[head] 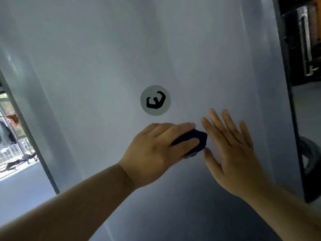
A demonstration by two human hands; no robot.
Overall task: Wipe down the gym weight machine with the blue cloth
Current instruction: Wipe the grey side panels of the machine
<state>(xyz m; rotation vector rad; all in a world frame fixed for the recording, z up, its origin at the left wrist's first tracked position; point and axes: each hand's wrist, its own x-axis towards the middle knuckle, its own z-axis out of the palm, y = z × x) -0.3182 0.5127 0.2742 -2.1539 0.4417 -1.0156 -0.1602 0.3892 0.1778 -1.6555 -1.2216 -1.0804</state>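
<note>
A tall pale grey panel of the weight machine (121,58) fills most of the view. A round grey sticker with a black flexed-arm logo (155,100) sits at its middle. Just below and right of the sticker, my left hand (156,152) presses a bunched dark blue cloth (194,139) against the panel; only part of the cloth shows past the fingers. My right hand (231,150) lies flat on the panel beside the cloth, fingers spread and pointing up, its thumb near the cloth's lower edge.
The panel's dark right edge (295,119) runs down the frame, with a dark rack and metal parts (305,40) behind it. At the left edge a grey frame post (26,127) borders a bright opening over a pale floor (20,188).
</note>
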